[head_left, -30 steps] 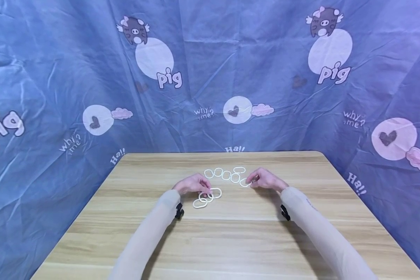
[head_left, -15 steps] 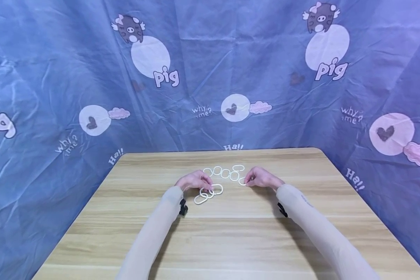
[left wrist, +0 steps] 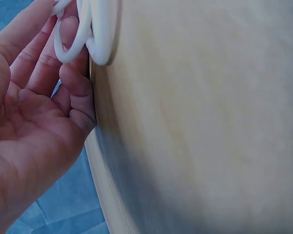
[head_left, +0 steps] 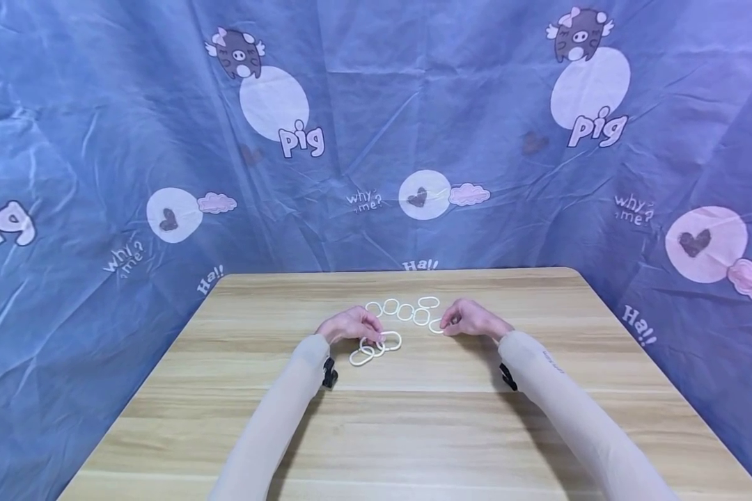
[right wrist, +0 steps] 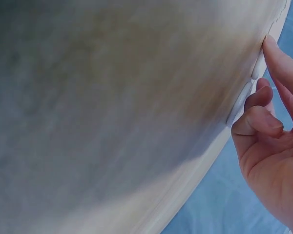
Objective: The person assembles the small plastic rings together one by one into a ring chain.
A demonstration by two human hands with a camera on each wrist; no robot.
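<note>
Left of frame centre: left hand [head_left: 351, 324] on the bench [head_left: 413, 431], fingers [left wrist: 74, 95] curled, pinching the near end of the linked white rings [head_left: 376, 346], a short chain of three or so plastic ovals lying just below the hand. The left wrist view shows two ring loops [left wrist: 90, 34] hooked over the fingertips, palm open below them.

Centre: a row of loose white rings [head_left: 404, 310] lies flat, just beyond and between both hands, in an arc.

Right of centre: right hand [head_left: 471, 320], fingers [right wrist: 259, 119] curled, thumb and forefinger pinching a single white ring [head_left: 436, 325] at the right end of that row. In the right wrist view the ring [right wrist: 240, 102] sits edge-on against the bench; index finger extended over it.

Doing this step well, as I judge it: keep the chain end steady with the left hand, lift the single ring clear of its neighbour so the row isn't dragged, bring its gap square to the last link, and press rather than twist. Small, light parts will likely skid on smooth wood.

Surface: light wood-grain bench, rounded far corners. Both arms in beige sleeves [head_left: 269, 431], a black clip at each wrist. Room: wrinkled blue cloth backdrop [head_left: 100, 104] on all sides, cartoon pigs, "pig", "why me?", "Ha!!" prints.
</note>
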